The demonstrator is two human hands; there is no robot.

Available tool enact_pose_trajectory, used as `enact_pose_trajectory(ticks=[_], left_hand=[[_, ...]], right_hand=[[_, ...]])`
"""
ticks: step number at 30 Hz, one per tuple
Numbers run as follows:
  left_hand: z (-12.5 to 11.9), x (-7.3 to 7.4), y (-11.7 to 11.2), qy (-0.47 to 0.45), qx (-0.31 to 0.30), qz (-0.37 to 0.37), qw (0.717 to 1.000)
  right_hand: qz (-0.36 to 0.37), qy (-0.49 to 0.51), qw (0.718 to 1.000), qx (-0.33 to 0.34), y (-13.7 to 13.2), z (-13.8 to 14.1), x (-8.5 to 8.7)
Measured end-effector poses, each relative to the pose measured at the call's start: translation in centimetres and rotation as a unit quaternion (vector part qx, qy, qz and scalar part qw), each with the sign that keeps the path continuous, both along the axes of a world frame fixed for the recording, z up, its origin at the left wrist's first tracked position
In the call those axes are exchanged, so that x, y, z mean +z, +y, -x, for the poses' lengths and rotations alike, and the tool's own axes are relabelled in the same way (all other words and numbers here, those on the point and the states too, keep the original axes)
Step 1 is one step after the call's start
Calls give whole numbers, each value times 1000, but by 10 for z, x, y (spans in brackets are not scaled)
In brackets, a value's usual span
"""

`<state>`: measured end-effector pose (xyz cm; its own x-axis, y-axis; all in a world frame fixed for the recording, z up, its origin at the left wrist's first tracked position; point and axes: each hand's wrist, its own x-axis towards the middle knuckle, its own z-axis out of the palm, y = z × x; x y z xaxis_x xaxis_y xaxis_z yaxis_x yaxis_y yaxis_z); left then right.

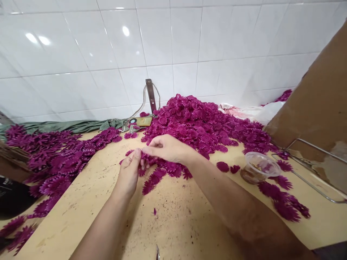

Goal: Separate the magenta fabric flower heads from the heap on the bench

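Observation:
My left hand (130, 173) is closed, thumb and fingers pinched together at a magenta flower piece (129, 152) with toothed petals, mostly hidden by the fingers. Right beside it, my right hand (169, 148) is bent inward, its thumb and forefinger pinched close to the left fingertips. What exactly lies between the right fingertips is too small to make out. Below both hands, a short row of overlapping magenta flowers (154, 180) rests on the table. A large heap of the same flowers (189, 122) rises just behind my right hand.
Strings of magenta flowers (62, 162) cover the left side. A clear plastic tub (260, 166) stands at right, near a bent wire frame (317, 180) and a brown board (311, 97). A yellowish phone-like object (142, 121) lies by the tiled wall (187, 36). Dark specks dot the table (173, 216).

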<state>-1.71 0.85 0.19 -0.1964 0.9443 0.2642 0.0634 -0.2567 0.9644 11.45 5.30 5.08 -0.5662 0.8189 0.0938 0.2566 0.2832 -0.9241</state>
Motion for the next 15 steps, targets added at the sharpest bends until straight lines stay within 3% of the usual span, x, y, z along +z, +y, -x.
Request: enact_pose_trajectory(ticks=[7,12,15], left_hand=[[1,1,0,-28,0,-5,1000],[-1,2,0,28,25,-40,999],[-7,6,-2,54,11,-47,997]], right_hand=[[161,156,973,60,-3,18,-16],[71,128,984,-97,9,13,-17],[45,146,978,-142,15,11,-16]])
